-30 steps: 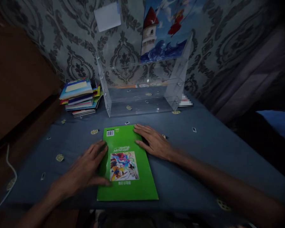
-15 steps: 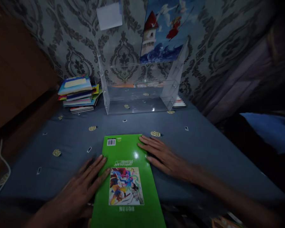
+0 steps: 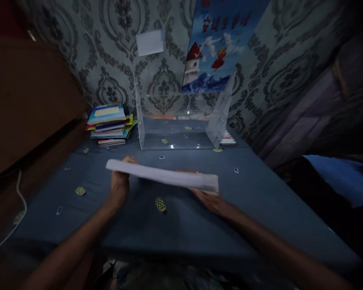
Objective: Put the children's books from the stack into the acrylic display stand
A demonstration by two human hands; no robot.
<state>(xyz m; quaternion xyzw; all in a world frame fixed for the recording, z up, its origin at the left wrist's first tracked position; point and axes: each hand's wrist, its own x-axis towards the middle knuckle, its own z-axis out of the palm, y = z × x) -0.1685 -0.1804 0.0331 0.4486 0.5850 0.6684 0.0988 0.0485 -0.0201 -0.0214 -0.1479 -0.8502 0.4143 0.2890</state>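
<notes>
The left hand (image 3: 119, 186) has its fingers curled round the left end of a thin book (image 3: 163, 176), gripping it near the middle left of the frame. The right hand (image 3: 206, 197) supports the book's right end from beneath, and most of its fingers are hidden by the pages, so how far they close cannot be told. The book hangs in the air just above the blue tablecloth (image 3: 260, 201), seen edge-on with only its pale page edges showing, tilted so its left end sits higher in the frame than its right. Beyond it, upper centre, a clear acrylic shelf (image 3: 181, 129) stands against the patterned wallpaper (image 3: 115, 52). A stack of books (image 3: 109, 125) lies just left of the shelf. A poster (image 3: 218, 44) hangs above the shelf.
</notes>
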